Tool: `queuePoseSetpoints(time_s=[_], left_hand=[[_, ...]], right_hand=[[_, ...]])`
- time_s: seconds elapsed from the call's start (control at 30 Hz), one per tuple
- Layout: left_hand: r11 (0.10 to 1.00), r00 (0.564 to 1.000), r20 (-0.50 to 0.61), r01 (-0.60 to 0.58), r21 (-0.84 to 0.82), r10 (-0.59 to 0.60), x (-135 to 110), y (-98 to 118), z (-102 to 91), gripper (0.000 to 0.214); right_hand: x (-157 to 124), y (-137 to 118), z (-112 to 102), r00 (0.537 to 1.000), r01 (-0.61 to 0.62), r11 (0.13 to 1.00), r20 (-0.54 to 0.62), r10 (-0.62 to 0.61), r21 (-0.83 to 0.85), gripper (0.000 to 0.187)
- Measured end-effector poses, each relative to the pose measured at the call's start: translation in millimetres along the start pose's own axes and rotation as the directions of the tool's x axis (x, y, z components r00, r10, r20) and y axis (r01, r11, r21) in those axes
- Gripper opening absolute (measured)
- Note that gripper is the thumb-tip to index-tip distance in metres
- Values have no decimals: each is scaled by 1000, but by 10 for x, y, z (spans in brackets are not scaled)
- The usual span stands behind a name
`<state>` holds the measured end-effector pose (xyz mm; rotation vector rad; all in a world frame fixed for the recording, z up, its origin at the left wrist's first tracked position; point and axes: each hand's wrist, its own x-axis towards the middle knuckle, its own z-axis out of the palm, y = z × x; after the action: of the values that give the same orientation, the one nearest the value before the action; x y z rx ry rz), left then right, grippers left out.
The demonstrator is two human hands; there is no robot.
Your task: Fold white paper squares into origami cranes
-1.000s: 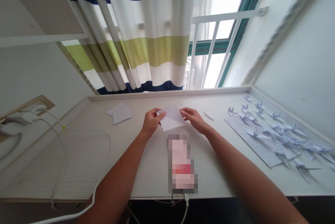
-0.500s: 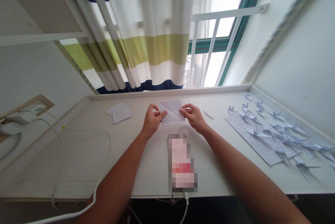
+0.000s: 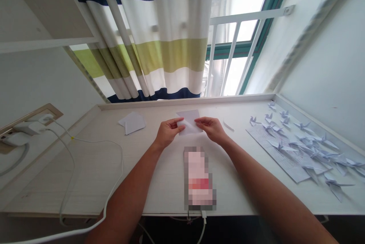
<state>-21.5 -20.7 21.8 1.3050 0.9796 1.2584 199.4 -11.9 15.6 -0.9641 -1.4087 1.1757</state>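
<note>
A white sheet of paper point(image 3: 189, 123) with a crease is held up between both hands, a little above the desk. My left hand point(image 3: 169, 133) pinches its left edge between thumb and fingers. On the opposite edge, my right hand point(image 3: 211, 126) is closed with thumb and fingertips together. Below the sheet lies a phone point(image 3: 198, 175), its screen blurred out, with a cable plugged into its near end. To the left rests a small stack of white paper sheets point(image 3: 134, 123). A thin curled paper strip point(image 3: 228, 124) lies right of my right hand.
Several folded paper cranes point(image 3: 313, 149) cover the right side of the desk point(image 3: 159, 198), some on a printed sheet point(image 3: 270, 149). White cables point(image 3: 122, 156) run from a wall socket point(image 3: 34, 124) past my left arm. A curtain point(image 3: 171, 46) hangs behind the desk.
My left-hand fingers have straightened from a curl and lie along the paper's left edge. The right-hand fingers have shifted slightly on the sheet. The whole view has moved slightly.
</note>
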Motion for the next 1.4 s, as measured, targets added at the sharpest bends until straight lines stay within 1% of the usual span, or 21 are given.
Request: queuePoseSetpoints(time_s=[0.27, 0.4, 0.57, 0.63, 0.73, 0.8, 0.83, 0.97, 1.07, 1.13, 1.2, 1.3, 1.4], left_hand=[[990, 997, -75, -20, 142, 31, 19, 39, -66, 44], [980, 993, -102, -41, 197, 62, 17, 60, -64, 34], [964, 993, -81, -57, 258, 80, 33, 13, -77, 30], [946, 993, -63, -73, 315, 98, 43, -7, -91, 29], [881, 981, -53, -145, 449, 189, 55, -18, -115, 24], [841, 973, -39, -175, 513, 227, 59, -15, -124, 21], [833, 974, -25, -180, 523, 225, 57, -10, -124, 20], [858, 985, 41, -167, 485, 169, 26, 27, -84, 19], [867, 988, 62, -151, 475, 138, -17, 78, -33, 20], [871, 988, 72, -157, 466, 139, -43, 115, 0, 21], [878, 985, 91, -172, 447, 146, -63, 145, 25, 21], [891, 984, 108, -177, 419, 144, -76, 168, 44, 21], [918, 990, 95, -134, 372, 106, -73, 171, 37, 22]], right_hand=[[-11, -51, -11, 999, 43, 996, -3, -43, -77, 27], [-14, -60, -10, 997, 69, 977, -21, -75, -203, 24], [-28, -97, 2, 995, 87, 936, -18, -99, -341, 17], [-34, -111, 3, 995, 87, 917, -5, -97, -388, 16], [-35, -109, -2, 993, 108, 881, 12, -116, -460, 15], [-26, -87, -8, 988, 143, 843, 20, -155, -519, 15], [-21, -73, -11, 983, 167, 818, 25, -183, -551, 15], [-18, -41, -22, 947, 286, 700, 79, -312, -655, 12], [-49, -82, -6, 913, 390, 634, 193, -358, -668, 15], [-72, -133, 17, 891, 450, 613, 281, -356, -650, 18], [-83, -182, 42, 882, 469, 600, 314, -350, -648, 15], [-76, -231, 65, 880, 474, 583, 325, -347, -660, 20], [-63, -252, 68, 875, 484, 568, 348, -337, -666, 22]])
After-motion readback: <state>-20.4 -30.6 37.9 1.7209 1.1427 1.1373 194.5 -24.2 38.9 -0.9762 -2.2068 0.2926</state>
